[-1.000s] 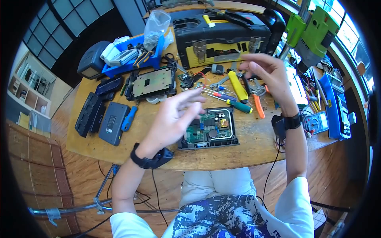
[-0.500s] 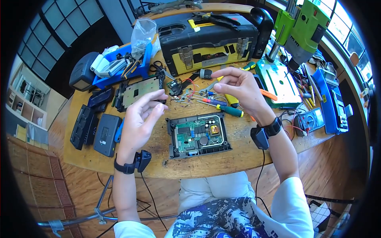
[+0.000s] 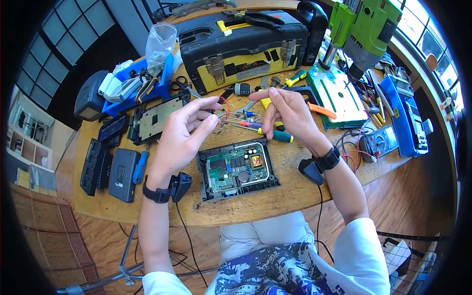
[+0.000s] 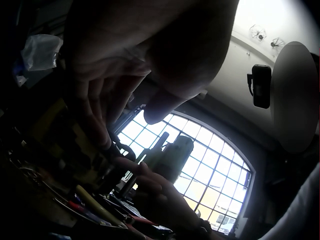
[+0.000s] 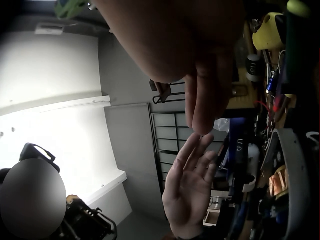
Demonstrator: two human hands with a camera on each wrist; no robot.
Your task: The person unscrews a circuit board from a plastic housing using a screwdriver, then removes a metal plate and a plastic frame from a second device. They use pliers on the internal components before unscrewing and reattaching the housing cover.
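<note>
A green circuit board in a dark plastic housing lies near the table's front edge. Above its left side, the left hand hovers with fingers relaxed and slightly bent, holding nothing. The right hand is raised over the screwdrivers and the yellow-handled tool, index finger extended, also holding nothing. Both hands face each other, apart. Beneath the right hand is a green screwdriver handle. The right wrist view shows the left hand with its palm turned up and fingers extended.
A black and yellow toolbox stands at the back. To the left are a blue bin, a metal-plated unit and a blue screwdriver. On the right stand a green drill, a multimeter and a blue tray.
The head view has shifted, so the table's objects appear further left. The right hand has turned, its index finger now extended; the left hand keeps a similar relaxed pose.
</note>
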